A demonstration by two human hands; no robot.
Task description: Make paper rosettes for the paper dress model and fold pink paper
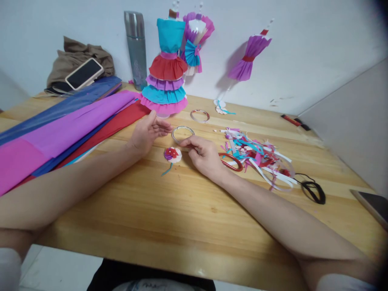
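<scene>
My right hand [206,157] pinches the lower edge of a thin roll of clear tape [183,127], holding it tilted up above the table. To its left, my left hand [144,135] is open, the fingertips close to the roll. Below the roll lies a small round paper rosette [173,153] in red, purple and cream, with a teal strip trailing from it. A red looped handle [238,166], apparently of scissors, shows beside my right wrist; its other end is hidden. Farther back a second tape roll [200,121] lies flat.
Dress forms in crepe paper, a tiered dress [168,66], a bow dress [197,44] and a purple dress [250,56], stand along the wall beside a flask [137,56]. Paper sheets [57,133] cover the left. Paper scraps [257,151], a black band [318,194] and a phone [371,206] lie right.
</scene>
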